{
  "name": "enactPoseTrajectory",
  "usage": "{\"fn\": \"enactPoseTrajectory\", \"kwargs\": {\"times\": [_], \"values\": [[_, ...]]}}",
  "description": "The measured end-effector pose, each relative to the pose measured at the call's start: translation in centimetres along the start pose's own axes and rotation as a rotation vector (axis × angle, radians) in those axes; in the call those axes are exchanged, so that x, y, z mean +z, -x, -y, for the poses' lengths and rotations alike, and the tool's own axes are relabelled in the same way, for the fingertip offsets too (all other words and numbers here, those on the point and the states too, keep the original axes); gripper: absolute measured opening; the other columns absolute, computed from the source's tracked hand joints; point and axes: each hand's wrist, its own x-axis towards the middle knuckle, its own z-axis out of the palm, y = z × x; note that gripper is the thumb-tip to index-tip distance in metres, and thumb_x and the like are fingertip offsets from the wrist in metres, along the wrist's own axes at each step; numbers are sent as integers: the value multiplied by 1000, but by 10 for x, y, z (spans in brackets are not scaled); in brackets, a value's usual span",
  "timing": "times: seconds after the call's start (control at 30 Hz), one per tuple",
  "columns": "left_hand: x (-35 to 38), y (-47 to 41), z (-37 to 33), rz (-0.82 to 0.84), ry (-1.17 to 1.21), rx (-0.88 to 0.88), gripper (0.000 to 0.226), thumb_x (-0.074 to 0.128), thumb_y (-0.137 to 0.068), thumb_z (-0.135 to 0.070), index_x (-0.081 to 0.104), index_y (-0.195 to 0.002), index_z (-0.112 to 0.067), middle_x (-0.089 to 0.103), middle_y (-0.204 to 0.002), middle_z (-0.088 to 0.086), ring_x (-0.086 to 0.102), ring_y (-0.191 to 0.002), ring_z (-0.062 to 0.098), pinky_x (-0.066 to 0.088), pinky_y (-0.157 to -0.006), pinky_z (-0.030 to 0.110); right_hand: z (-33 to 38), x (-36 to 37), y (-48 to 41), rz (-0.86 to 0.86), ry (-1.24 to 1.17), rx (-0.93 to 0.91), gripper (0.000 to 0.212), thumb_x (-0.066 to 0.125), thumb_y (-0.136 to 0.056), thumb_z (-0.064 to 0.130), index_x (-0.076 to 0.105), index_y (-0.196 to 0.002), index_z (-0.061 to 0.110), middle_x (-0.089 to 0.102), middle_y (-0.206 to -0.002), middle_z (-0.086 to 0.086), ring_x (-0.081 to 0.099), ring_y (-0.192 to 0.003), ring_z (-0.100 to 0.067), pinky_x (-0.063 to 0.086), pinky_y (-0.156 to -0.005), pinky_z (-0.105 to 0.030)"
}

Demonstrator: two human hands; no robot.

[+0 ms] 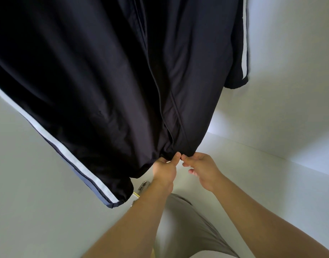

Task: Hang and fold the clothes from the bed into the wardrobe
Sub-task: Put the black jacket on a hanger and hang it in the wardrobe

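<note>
A dark navy jacket with white stripes down its sleeves hangs inside the white wardrobe and fills the upper part of the view. Its front zip runs down the middle to the hem. My left hand pinches the bottom hem just left of the zip. My right hand pinches the hem just right of it, thumb tips almost touching. The hanger and rail are out of view above.
The white wardrobe side wall stands at the right and a white shelf or floor panel lies below the hands. A white door panel is on the left, with a metal hinge beside my left wrist.
</note>
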Motion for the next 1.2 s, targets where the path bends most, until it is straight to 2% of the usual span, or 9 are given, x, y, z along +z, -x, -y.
{"fn": "enactPoseTrajectory", "kwargs": {"times": [0.23, 0.4, 0.5, 0.57, 0.67, 0.73, 0.93, 1.1, 1.2], "values": [[7, -8, -5, -36, -12, -37, 34, 69, -94, -39, 61, -108, -9, 64, -85, 1, 63, -87, 22, 46, -76, 30, 7, 6, -4, -2, 36, 6, 26, 69, -94, 34, 72, -110, 14, 74, -106, 0, 70, -98, -18, 50, -81, -31], [5, -9, -6, -28, 26, -87, 41, 70, -94, -39, 64, -116, -5, 66, -107, 25, 60, -107, 47, 52, -91, 46, 8, -1, -3, 32, -49, 69, 25, 68, -95, 31, 70, -115, 16, 75, -109, 0, 68, -104, -21, 51, -91, -38], [-1, -14, -8, 16, 118, -158, 30, 77, -89, -35, 65, -104, -11, 54, -72, 4, 50, -64, 19, 45, -65, 32, 14, -7, -8, 97, -265, 69, 25, 64, -94, 18, 69, -118, 13, 73, -116, -4, 66, -111, -24, 49, -94, -39], [-8, -15, -11, 43, 244, -220, 20, 81, -86, -25, 64, -94, -17, 54, -75, -3, 43, -63, 13, 40, -59, 26, 24, -15, -19, 121, -613, 123, 24, 59, -92, 16, 66, -115, 11, 71, -119, -8, 65, -115, -27, 46, -102, -42], [-22, -15, -19, 54, 488, -259, 16, 77, -85, -9, 66, -91, -19, 63, -91, -5, 50, -73, 13, 41, -64, 26, 44, -35, -39, 99, -948, 126, 23, 61, -91, 30, 64, -106, 12, 71, -122, -9, 67, -116, -30, 47, -104, -44], [-36, -20, -25, 49, 682, -274, 15, 68, -87, -1, 61, -84, -14, 58, -78, -2, 50, -68, 12, 38, -60, 25, 58, -47, -54, 66, -1053, 90, 29, 62, -93, 40, 58, -98, 12, 71, -121, -8, 69, -113, -30, 49, -101, -46], [-70, -34, -24, -13, 973, -271, 22, 51, -88, 6, 55, -73, -10, 54, -62, 0, 52, -62, 11, 34, -59, 22, 88, -63, -81, 140, -994, 104, 62, 38, -100, 62, 58, -135, 15, 66, -132, -13, 62, -122, -40, 41, -112, -55], [-93, -28, 11, -72, 1091, -298, 11, 57, -82, 3, 56, -79, -7, 60, -65, 4, 60, -52, 14, 49, -47, 21, 115, -70, -77, 54, -900, -66, 42, 55, -89, 18, 66, -130, 15, 69, -128, -12, 63, -120, -40, 43, -109, -56], [-111, -22, 29, -36, 1189, -207, 63, 87, -30, 4, 60, -85, -8, 67, -69, 9, 68, -61, 22, 56, -60, 30, 123, -79, -78, 5, -916, -95, 64, 61, -69, 6, 63, -133, 12, 69, -126, -12, 63, -120, -36, 42, -110, -51]]}}
